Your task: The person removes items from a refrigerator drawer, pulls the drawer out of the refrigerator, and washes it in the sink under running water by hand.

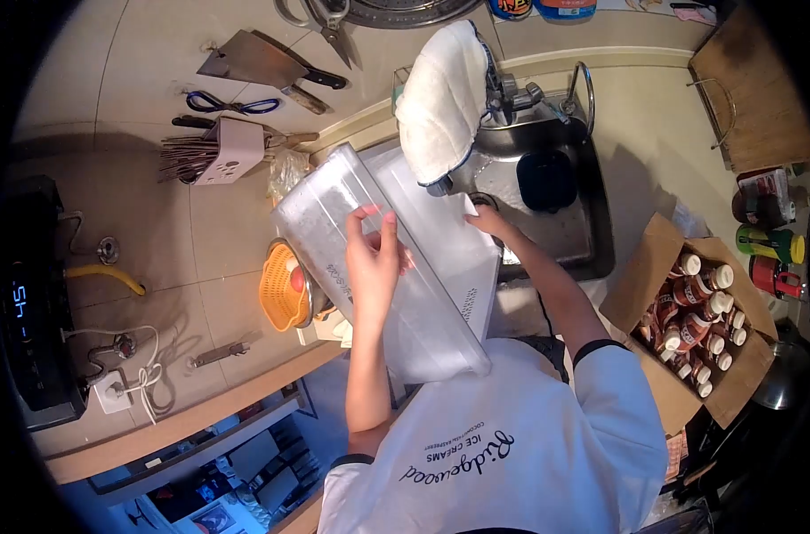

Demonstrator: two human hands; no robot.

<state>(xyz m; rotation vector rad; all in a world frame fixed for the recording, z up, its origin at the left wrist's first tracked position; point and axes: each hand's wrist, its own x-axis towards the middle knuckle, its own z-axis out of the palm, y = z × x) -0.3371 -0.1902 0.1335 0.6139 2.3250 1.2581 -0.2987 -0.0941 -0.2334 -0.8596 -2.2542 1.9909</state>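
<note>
A long, translucent plastic bin (334, 214) is tilted in front of my body, its lower end close to my shirt. My left hand (374, 258) is curled at its near side wall, with reddish fingertips showing beyond the rim. My right hand (492, 222) is at the far side of the bin, by the sink, with fingers closed on a small white piece (466, 206). Whether that piece is a sponge or a cloth I cannot tell. Above the bin's far end hangs a white padded cloth (440, 102) with a dark blue edge, partly covering the tap.
The steel sink (605, 222) holds a dark blue container (547, 181). An orange basket (282, 287) stands left of the bin. Knives, scissors and a pink utensil holder (231, 153) are at the upper left. A cardboard box (632, 307) of several brown bottles is on the right.
</note>
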